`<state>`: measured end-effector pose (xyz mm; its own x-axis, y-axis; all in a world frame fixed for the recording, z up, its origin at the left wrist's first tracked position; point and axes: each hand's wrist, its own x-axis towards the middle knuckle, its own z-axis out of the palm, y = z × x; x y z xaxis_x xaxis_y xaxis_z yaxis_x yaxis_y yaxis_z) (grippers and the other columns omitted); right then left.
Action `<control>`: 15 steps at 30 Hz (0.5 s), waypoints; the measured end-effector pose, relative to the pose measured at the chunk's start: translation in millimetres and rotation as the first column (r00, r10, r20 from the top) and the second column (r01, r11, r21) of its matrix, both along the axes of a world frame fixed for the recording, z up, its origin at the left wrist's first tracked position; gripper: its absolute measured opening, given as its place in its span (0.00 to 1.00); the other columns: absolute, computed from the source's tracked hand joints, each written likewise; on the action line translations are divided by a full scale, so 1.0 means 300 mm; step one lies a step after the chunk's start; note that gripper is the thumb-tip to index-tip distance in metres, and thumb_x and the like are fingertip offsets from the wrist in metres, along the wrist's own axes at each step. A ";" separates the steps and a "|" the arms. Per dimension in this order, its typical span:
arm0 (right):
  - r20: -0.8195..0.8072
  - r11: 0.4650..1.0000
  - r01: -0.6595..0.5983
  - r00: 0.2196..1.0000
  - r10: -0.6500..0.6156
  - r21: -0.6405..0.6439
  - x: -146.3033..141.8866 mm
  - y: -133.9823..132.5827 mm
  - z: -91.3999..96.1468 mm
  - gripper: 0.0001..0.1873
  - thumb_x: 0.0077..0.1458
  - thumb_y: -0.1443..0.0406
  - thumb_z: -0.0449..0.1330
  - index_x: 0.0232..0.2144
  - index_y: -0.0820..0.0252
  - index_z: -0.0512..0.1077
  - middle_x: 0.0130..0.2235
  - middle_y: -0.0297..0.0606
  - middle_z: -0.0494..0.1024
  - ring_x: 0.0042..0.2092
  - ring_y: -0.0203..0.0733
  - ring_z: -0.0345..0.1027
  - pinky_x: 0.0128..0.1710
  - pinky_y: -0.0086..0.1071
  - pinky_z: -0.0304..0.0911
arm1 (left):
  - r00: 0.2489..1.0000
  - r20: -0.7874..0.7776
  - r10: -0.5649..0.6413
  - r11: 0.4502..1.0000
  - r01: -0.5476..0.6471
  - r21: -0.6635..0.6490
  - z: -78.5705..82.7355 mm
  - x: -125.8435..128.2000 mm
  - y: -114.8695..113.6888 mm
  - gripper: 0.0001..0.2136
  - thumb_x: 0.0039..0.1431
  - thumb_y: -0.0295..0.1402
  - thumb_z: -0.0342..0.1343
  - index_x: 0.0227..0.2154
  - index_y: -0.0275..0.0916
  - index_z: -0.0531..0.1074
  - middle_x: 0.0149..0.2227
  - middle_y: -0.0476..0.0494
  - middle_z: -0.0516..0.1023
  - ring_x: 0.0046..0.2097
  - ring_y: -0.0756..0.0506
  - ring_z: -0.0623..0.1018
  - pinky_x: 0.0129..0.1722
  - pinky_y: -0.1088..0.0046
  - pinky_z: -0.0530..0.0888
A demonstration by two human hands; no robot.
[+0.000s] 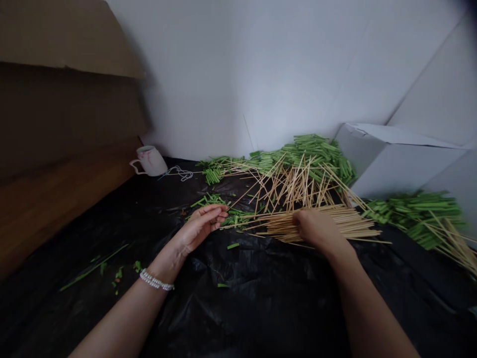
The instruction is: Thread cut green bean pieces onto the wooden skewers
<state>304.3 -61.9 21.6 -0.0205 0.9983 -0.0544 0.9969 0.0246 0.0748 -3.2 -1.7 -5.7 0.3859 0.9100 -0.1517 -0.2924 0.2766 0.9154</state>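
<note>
My left hand (203,223), with a beaded bracelet (156,281) on the wrist, is closed in a loose pinch. The end of a thin stick lies close to its fingertips, but I cannot make out what they hold. My right hand (316,227) is closed over a bundle of bamboo skewers (346,221), its fingertips partly hidden among them. Behind the bundle, more loose skewers (294,184) lie crisscrossed against a heap of cut green stems (316,149). Short green pieces (238,217) are scattered beside my left hand.
Black plastic sheeting (261,298) covers the surface. A white mug (151,161) and a tangled string (182,173) sit at the back left, near a cardboard box (67,104). At right stands a white box (387,159), with more green stems (421,214) in front.
</note>
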 end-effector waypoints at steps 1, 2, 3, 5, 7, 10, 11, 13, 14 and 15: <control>0.002 1.000 -0.008 1.000 0.008 0.007 0.000 0.001 -0.002 0.12 0.52 0.74 0.52 0.33 0.61 0.75 0.38 0.45 0.78 0.38 0.44 0.72 0.33 0.32 0.55 | 1.000 -0.001 0.001 1.000 -0.001 -0.001 0.000 0.000 0.000 0.13 0.50 0.35 0.67 0.38 0.35 0.79 0.34 0.44 0.79 0.34 0.52 0.75 0.36 0.80 0.71; 0.004 1.000 -0.014 1.000 0.014 0.009 0.001 0.002 -0.003 0.12 0.53 0.74 0.52 0.33 0.61 0.75 0.38 0.45 0.78 0.38 0.44 0.72 0.33 0.32 0.55 | 1.000 -0.004 0.002 1.000 -0.002 -0.003 0.001 0.001 0.000 0.13 0.50 0.35 0.67 0.38 0.35 0.79 0.33 0.44 0.79 0.34 0.52 0.75 0.36 0.80 0.71; 0.004 1.000 -0.020 1.000 0.020 0.007 0.002 0.003 -0.004 0.12 0.53 0.74 0.52 0.33 0.61 0.75 0.38 0.45 0.77 0.38 0.44 0.72 0.33 0.32 0.55 | 1.000 -0.006 0.003 1.000 -0.003 -0.004 0.002 0.001 -0.001 0.13 0.49 0.35 0.67 0.38 0.35 0.79 0.33 0.44 0.79 0.34 0.52 0.75 0.35 0.80 0.71; 0.003 1.000 -0.030 1.000 0.030 0.002 0.005 0.005 -0.005 0.12 0.53 0.74 0.52 0.33 0.61 0.75 0.37 0.46 0.78 0.38 0.44 0.72 0.33 0.32 0.56 | 1.000 -0.011 0.003 1.000 -0.004 -0.006 0.005 0.002 -0.002 0.13 0.49 0.35 0.67 0.38 0.35 0.79 0.33 0.44 0.79 0.34 0.52 0.75 0.35 0.80 0.71; 0.001 0.999 -0.040 0.999 0.040 0.003 0.006 0.007 -0.007 0.11 0.54 0.73 0.52 0.33 0.62 0.75 0.36 0.46 0.78 0.37 0.44 0.72 0.32 0.32 0.56 | 1.000 -0.014 0.004 1.000 -0.004 -0.005 0.006 0.003 -0.002 0.13 0.50 0.35 0.67 0.38 0.35 0.79 0.33 0.43 0.79 0.34 0.52 0.75 0.35 0.80 0.71; 0.012 0.998 -0.056 0.998 0.056 0.016 0.002 0.009 -0.010 0.11 0.54 0.72 0.53 0.33 0.62 0.75 0.35 0.47 0.78 0.36 0.43 0.72 0.31 0.32 0.55 | 1.000 -0.016 0.001 1.000 -0.001 -0.005 0.005 0.002 -0.002 0.13 0.50 0.35 0.67 0.38 0.35 0.79 0.33 0.44 0.79 0.33 0.52 0.75 0.34 0.79 0.71; 0.018 0.998 -0.063 0.998 0.062 0.019 -0.001 0.009 -0.011 0.11 0.54 0.72 0.53 0.33 0.62 0.75 0.35 0.47 0.78 0.35 0.43 0.72 0.31 0.31 0.55 | 1.000 -0.016 0.001 1.000 -0.001 -0.005 0.004 0.002 -0.002 0.13 0.50 0.35 0.67 0.38 0.35 0.79 0.33 0.44 0.79 0.33 0.52 0.75 0.35 0.79 0.71; 0.024 0.997 -0.077 0.997 0.076 0.026 -0.008 0.009 -0.010 0.11 0.55 0.71 0.53 0.33 0.62 0.75 0.34 0.47 0.78 0.35 0.43 0.72 0.31 0.31 0.55 | 1.000 -0.012 0.004 1.000 -0.004 -0.005 0.002 0.002 -0.003 0.12 0.50 0.34 0.67 0.38 0.35 0.79 0.33 0.43 0.79 0.33 0.52 0.76 0.35 0.79 0.70; 0.023 0.996 -0.085 0.996 0.085 0.032 -0.012 0.009 -0.009 0.10 0.56 0.71 0.53 0.33 0.62 0.75 0.34 0.47 0.78 0.35 0.43 0.72 0.31 0.32 0.55 | 1.000 -0.009 0.006 1.000 -0.006 -0.005 0.002 0.002 -0.003 0.12 0.50 0.34 0.67 0.38 0.35 0.79 0.33 0.43 0.79 0.33 0.52 0.76 0.35 0.79 0.70; 0.018 0.994 -0.098 0.995 0.097 0.040 -0.016 0.008 -0.006 0.10 0.57 0.70 0.53 0.32 0.61 0.75 0.34 0.47 0.78 0.35 0.43 0.72 0.31 0.32 0.55 | 1.000 -0.005 0.007 1.000 -0.007 -0.004 0.002 0.002 -0.003 0.12 0.50 0.34 0.67 0.38 0.35 0.79 0.33 0.43 0.79 0.33 0.52 0.76 0.35 0.79 0.70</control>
